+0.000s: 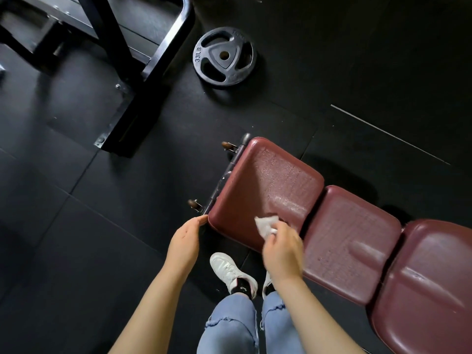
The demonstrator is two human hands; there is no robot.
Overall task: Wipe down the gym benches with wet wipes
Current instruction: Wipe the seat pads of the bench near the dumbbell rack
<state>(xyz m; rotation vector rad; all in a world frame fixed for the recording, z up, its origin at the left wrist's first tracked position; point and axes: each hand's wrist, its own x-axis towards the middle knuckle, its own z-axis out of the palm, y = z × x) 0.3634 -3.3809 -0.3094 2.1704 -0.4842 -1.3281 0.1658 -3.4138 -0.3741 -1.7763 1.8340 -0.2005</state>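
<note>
Maroon cracked-vinyl padded gym bench (270, 185), end pad: right hand (282, 247) pinches crumpled white wet wipe (265, 224) against pad's near edge, likely mid-stroke; left hand (185, 242), fingers straight, touches pad corner, presumably steadying it.

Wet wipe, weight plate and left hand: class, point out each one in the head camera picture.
wet wipe (265, 224), head view, middle of the crumpled white sheet.
weight plate (224, 56), head view, its centre hub.
left hand (184, 245), head view, back of the hand.
</note>
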